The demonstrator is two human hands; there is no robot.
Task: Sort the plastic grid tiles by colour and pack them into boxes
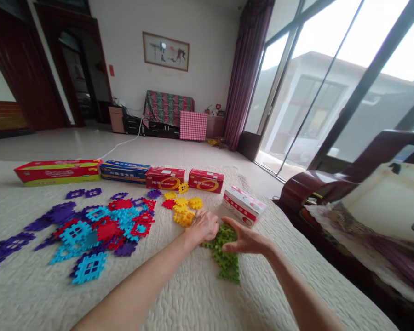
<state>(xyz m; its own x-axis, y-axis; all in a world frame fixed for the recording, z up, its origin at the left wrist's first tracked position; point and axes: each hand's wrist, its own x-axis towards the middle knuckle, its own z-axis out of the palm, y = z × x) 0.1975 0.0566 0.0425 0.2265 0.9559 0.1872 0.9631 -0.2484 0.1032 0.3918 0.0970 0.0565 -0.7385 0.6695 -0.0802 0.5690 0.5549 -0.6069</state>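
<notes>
The green pieces lie on the pale quilt before me, partly covered. My right hand is half open, thumb and fingers spread over them. My left hand curls beside them, fingertips hidden, so I can't tell whether it grips anything. Leftward, purple pieces run out of view. Beyond my hands, a white-and-red box is partly blocked.

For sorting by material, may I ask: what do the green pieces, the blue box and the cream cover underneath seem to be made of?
Green pieces: probably matte plastic, given the moulded, toothed edges.
Blue box: likely smooth cardboard, with printed flat sides and straight edges.
Cream cover: apparently matte quilted cloth, its surface puckered; fibre unclear.
</notes>
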